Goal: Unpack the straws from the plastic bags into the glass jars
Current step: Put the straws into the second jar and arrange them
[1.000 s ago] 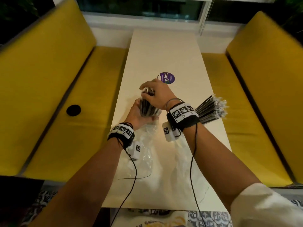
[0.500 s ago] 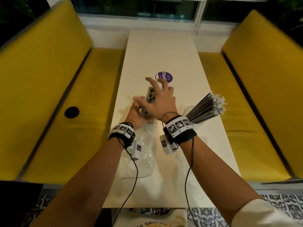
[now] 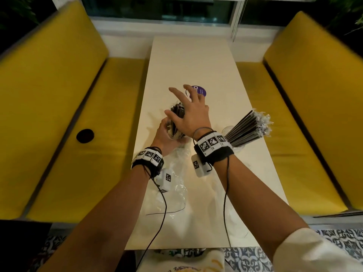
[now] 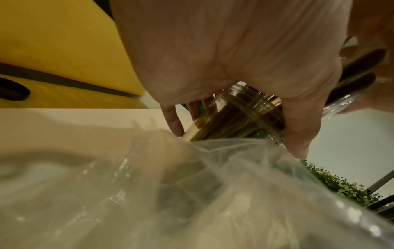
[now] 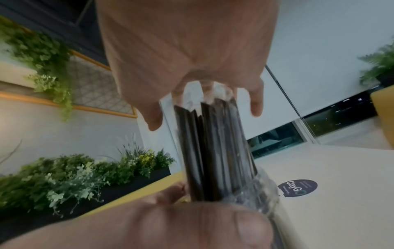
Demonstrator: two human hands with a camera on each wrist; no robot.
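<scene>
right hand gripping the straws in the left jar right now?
No: the right hand hovers over the straws with fingers spread; only the left hand grips the jar.

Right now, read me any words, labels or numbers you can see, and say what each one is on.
"ClayG", then a ring-shaped mark: purple round sticker on the table.
Small lines beside it on the sticker: too small to read.
Wristband tags: black-and-white patterns, no words.

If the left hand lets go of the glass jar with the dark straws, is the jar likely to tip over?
Probably yes. The clear glass jar leans in the left hand, and the dark wrapped straws rise far above its rim, so it looks top-heavy. Glass is also likely slippery and breakable on the cream table.
</scene>
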